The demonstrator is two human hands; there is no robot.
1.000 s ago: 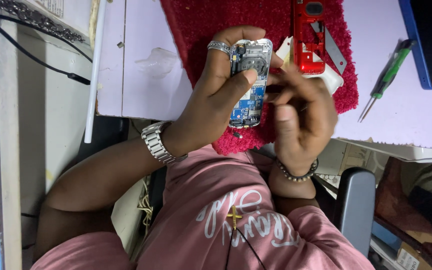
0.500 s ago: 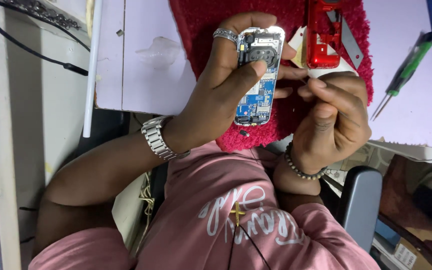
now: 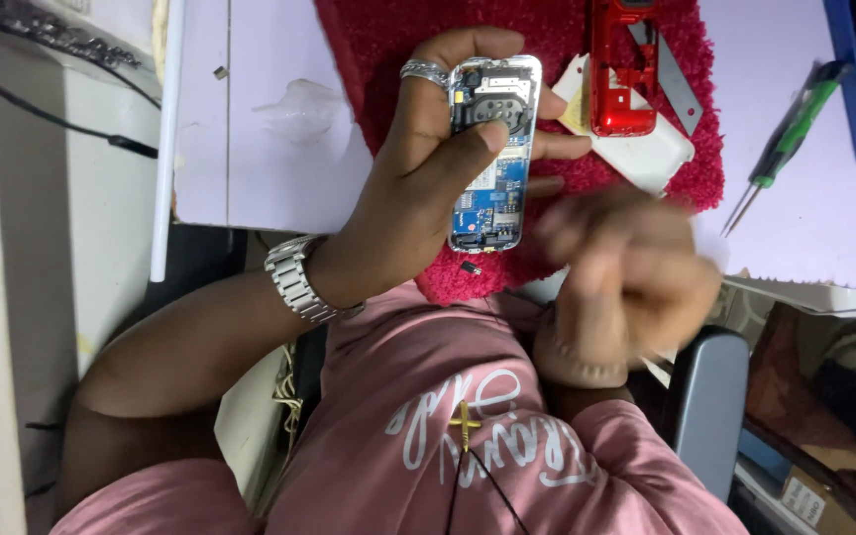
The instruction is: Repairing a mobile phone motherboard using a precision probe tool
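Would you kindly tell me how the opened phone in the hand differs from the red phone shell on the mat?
The opened phone is gripped in the left hand above the red mat; the red phone shell lies on the mat, untouched. The opened phone shows a blue circuit board in a silver frame; the red shell looks like a hollow frame. Both are long, narrow and stripped.

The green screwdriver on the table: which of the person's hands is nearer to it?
The right hand. It hovers blurred just below and left of the green screwdriver. The left hand is farther off, gripping the opened phone over the red mat.
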